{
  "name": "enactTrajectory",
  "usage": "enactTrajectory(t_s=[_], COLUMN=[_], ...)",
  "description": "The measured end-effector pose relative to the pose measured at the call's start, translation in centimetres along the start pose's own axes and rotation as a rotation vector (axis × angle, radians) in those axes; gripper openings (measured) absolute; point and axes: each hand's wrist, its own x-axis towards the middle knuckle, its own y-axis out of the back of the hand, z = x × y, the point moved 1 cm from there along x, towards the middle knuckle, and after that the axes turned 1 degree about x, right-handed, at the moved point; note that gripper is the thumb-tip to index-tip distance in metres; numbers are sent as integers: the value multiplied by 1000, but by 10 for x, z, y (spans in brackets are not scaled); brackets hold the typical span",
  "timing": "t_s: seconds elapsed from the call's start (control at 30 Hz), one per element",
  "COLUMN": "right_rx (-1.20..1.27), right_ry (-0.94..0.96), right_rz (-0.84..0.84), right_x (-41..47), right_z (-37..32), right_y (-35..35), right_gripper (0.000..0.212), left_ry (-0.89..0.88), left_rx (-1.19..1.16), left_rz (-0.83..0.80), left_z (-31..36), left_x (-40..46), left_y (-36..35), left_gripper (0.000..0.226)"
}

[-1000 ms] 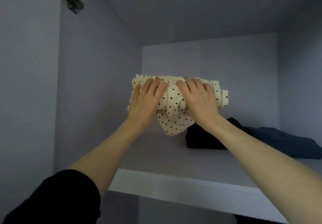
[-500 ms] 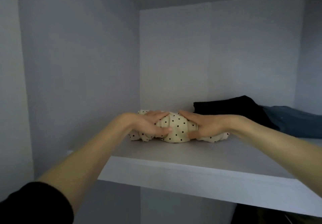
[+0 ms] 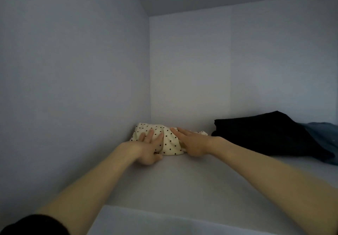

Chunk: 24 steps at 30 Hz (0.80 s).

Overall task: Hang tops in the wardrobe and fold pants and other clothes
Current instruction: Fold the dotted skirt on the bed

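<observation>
A folded cream garment with black dots [image 3: 169,143] lies on the white wardrobe shelf [image 3: 192,185], deep in the back left corner. My left hand [image 3: 149,149] lies on its left part with straight fingers on top, the thumb tucked low at the front. My right hand [image 3: 192,142] rests flat on its right part, fingers straight and pointing left. Both hands press the bundle against the shelf; its middle shows between them.
A folded black garment [image 3: 268,136] sits on the same shelf just right of the dotted one, with a dark blue garment [image 3: 323,136] beside it at the right edge. The wardrobe's left wall [image 3: 73,88] and back wall [image 3: 237,66] close in the corner.
Held in the air a second ago, the dotted garment now lies on the shelf and has been pushed back into the corner. Both hands went from gripping it to lying flat on it.
</observation>
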Motion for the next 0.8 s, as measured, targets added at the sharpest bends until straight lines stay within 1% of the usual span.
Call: enactTrajectory(t_s=[0.1,0.17,0.27,0.43,0.6,0.73,0.8], right_rx=[-46,-73,-111,-190,-186,-183,-207], right_ry=[-50,-81,-114,-184,-186,-168,-178], right_rz=[6,11,-2,6,15,50,82], right_x=[12,18,24,29,20,-2,-24], right_z=[19,29,43,60,55,48,46], right_y=[-4,-6,-7,-8,-1,18,27], right_gripper=[81,82,78,72,68,64,62], left_ry=[-22,-19,-30,-27,-49,-86,-129], left_rx=[41,53,51,98,22,-103,-151], left_rz=[-36,-45,-46,3,53,174,261], left_z=[0,3,7,14,17,13,21], left_x=[27,47,77,107,94,62,40], left_y=[0,3,3,3,15,21,22], left_gripper=[72,70,68,66,61,61,62])
